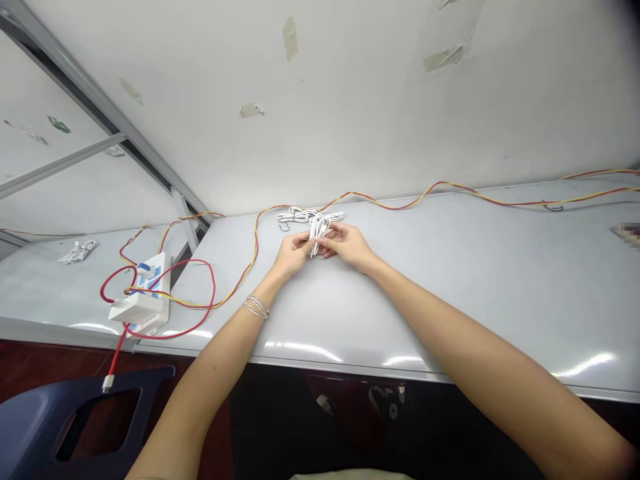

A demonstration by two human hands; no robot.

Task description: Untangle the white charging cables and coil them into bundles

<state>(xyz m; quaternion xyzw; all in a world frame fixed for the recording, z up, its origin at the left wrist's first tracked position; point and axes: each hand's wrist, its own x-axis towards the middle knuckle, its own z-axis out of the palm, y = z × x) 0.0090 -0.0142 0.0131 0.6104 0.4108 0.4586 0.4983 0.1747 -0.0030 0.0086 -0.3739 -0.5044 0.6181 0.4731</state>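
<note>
A looped white cable is held between my two hands above the grey tabletop. My left hand grips its left side with thumb and fingers. From the right, my right hand pinches the same coil, thumb toward its middle. Just behind the hands, more bundled white cable lies on the table near the wall. A thin dark twist of wire lies beside that bundle. Part of the held coil is hidden by my fingers.
A white power strip with plugs and a red cable sits at left. Red and yellow wires run along the wall. Another white cable bundle lies far left. A blue chair stands below the table edge.
</note>
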